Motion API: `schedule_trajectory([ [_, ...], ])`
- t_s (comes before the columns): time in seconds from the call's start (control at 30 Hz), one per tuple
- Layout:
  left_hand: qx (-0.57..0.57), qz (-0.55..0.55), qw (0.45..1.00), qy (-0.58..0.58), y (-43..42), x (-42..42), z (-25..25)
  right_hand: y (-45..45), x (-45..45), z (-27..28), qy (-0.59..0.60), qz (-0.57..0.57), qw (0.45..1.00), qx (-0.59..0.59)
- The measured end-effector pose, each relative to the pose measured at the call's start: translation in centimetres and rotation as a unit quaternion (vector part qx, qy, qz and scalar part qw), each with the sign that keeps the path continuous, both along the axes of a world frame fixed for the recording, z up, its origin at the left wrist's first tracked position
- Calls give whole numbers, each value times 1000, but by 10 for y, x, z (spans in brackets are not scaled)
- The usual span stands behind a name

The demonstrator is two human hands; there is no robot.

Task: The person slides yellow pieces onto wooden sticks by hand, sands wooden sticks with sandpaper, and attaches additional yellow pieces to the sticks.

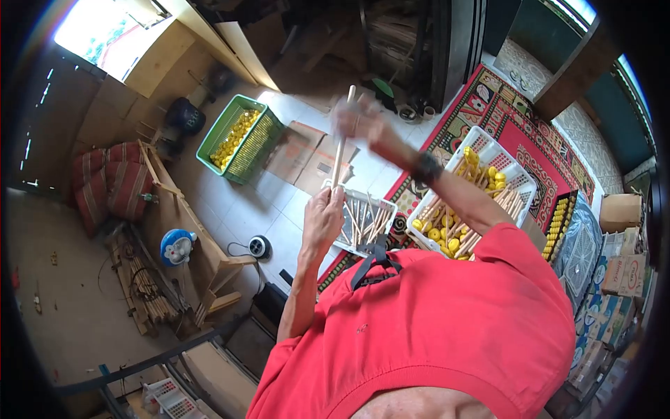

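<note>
My left hand [323, 218] is closed around the lower end of a pale wooden stick [340, 159], which stands nearly upright. Near the upper part of that stick is my right hand [363, 126], smeared by motion, so I cannot tell whether its fingers grip it. Just right of my left hand, a white tray [392, 208] holds several thin sticks [366, 222]. Under my right forearm stands a white plastic basket [520, 171] with many wooden sticks [513, 202] and yellow rounded pieces [453, 244].
A green basket [255, 157] of yellow pieces stands on the tiled floor, beside flattened cardboard [296, 150]. A red patterned rug [520, 119] lies at the right. At the left are a wooden bench [188, 216], a blue fan [178, 247] and a cord reel [259, 246].
</note>
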State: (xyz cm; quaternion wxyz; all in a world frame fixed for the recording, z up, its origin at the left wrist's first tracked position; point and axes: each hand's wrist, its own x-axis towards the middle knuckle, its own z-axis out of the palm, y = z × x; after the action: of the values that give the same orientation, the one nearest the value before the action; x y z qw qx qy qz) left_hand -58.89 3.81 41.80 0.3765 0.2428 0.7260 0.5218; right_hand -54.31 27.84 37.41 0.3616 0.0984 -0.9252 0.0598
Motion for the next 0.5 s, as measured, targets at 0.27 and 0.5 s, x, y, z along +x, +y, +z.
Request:
schedule_trajectory([
  [0.27,-62,-5,961,268,4,-3,0,3,-5,5,15,-53,998,6],
  [0.5,28,-34,889,457,0,-10,-7,-8,-7,8,31,19,999,9],
])
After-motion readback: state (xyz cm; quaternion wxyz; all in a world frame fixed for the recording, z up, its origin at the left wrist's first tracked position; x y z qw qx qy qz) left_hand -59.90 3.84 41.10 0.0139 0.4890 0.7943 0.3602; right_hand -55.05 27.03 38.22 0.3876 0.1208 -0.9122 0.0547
